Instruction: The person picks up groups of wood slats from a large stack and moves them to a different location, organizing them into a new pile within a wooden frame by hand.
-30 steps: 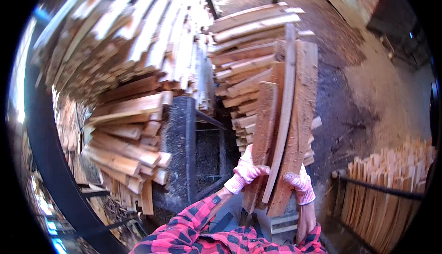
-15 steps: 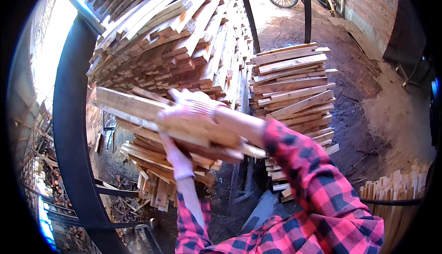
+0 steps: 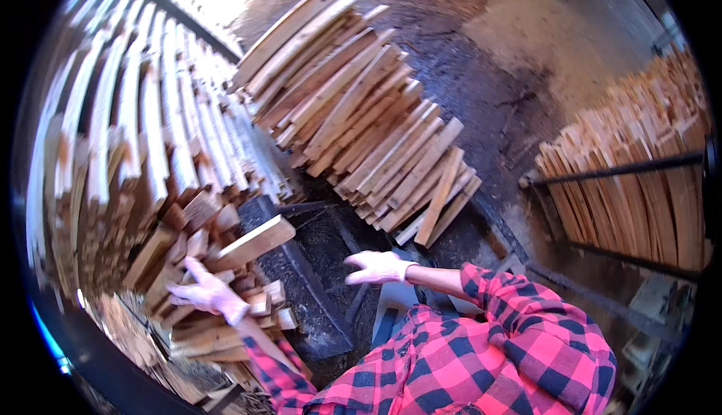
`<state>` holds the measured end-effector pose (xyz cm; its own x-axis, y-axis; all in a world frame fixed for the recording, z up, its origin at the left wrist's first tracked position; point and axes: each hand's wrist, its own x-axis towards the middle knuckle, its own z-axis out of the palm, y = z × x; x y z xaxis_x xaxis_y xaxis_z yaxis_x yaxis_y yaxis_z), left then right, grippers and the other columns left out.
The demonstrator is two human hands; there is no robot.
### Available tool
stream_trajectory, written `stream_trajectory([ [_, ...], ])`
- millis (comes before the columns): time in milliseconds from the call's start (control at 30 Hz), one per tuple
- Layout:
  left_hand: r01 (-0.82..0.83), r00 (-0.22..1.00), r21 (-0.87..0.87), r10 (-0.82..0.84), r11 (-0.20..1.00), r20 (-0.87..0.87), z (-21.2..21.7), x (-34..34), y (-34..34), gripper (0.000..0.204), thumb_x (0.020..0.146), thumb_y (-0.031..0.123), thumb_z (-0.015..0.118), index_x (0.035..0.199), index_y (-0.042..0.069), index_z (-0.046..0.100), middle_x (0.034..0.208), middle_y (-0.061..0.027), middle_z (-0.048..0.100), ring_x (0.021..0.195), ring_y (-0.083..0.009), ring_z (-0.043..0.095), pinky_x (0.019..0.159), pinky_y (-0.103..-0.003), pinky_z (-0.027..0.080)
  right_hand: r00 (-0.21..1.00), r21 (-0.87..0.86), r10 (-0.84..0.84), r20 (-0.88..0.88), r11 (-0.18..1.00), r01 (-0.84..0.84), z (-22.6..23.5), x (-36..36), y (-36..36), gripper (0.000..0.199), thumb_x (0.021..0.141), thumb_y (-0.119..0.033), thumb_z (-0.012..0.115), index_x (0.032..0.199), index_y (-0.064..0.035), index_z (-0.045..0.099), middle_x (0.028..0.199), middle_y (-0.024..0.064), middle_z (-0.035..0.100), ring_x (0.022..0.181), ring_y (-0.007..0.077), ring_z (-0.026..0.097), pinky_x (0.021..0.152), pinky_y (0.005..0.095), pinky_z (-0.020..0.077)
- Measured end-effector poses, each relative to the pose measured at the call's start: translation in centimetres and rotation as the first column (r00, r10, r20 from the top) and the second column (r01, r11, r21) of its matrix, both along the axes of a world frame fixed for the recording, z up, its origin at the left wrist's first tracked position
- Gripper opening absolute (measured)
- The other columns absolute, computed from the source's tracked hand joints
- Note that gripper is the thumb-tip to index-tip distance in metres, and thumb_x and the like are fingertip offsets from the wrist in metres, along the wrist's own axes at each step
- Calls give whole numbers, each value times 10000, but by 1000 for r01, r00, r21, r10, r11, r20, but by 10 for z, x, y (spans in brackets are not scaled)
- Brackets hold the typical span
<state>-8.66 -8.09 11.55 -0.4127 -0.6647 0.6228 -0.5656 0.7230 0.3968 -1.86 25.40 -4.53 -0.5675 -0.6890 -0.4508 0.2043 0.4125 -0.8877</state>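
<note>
My left hand, in a pale glove, is over a loose pile of short wooden boards at the lower left. Its fingers are spread and grip nothing; I cannot tell if they touch the wood. One light board sticks out of the pile just beyond that hand. My right hand, gloved too, hangs in the air in front of my body, fingers apart and holding nothing. Beyond it lies a long stack of wooden strips, set side by side, with one strip askew across the near end.
Tall stacks of long timber fill the left side. On the right, upright boards stand behind a dark metal bar. A dark metal frame lies low between the pile and my legs. The ground beyond is bare dirt.
Both hands have let go of the boards they held over the left pile. The right hand has drawn back from the pile. The view has swung to the right.
</note>
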Motion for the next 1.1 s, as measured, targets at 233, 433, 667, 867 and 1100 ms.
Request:
stream_trajectory([
  [233, 830, 393, 6, -592, 558, 704, -51, -9, 211, 611, 846, 398, 764, 1366, 126, 591, 1537, -193, 435, 1491, -424, 250, 1217, -607, 37, 25, 326, -675, 738, 389, 862, -169, 71, 105, 166, 918, -278, 705, 968, -151, 611, 659, -54, 469, 503, 84, 393, 418, 267, 295],
  [433, 799, 396, -130, -352, 587, 848, -71, -26, 157, 379, 958, 182, 614, 1331, 113, 619, 1434, -140, 557, 1421, -341, 394, 1216, -516, 202, 18, 576, -933, 359, 237, 782, -213, 114, 171, 438, 891, -383, 689, 1162, -39, 693, 894, 79, 687, 787, 181, 619, 692, 353, 495],
  [667, 910, -66, 407, -941, 79, 331, -176, 25, 310, 478, 892, 229, 726, 1322, 58, 611, 1340, -185, 566, 1328, -367, 450, 1168, -540, 247, -41, 688, -962, 271, 164, 707, -320, 162, 183, 566, 898, -450, 682, 1273, -29, 651, 1245, 148, 688, 1183, 300, 619, 1002, 399, 463],
  [867, 284, -287, 893, -858, 350, 427, -491, 89, 364, 1067, 736, 613, 792, 1502, 0, 374, 1490, -223, 458, 1379, -363, 430, 1159, -461, 318, -50, 781, -982, 181, 113, 615, -464, 172, 200, 734, 882, -448, 700, 1454, -36, 496, 1446, 203, 546, 1351, 352, 511, 1109, 416, 403],
  [1100, 400, -294, 647, -578, 649, 761, -629, 80, 409, 1084, 711, 569, 791, 1524, 41, 306, 1505, -312, 353, 1408, -501, 306, 1186, -560, 208, -4, 785, -1000, 15, 9, 619, -578, 84, 211, 1206, 740, -542, 793, 1582, 8, 127, 1433, 303, 510, 1327, 399, 521, 1085, 414, 426],
])
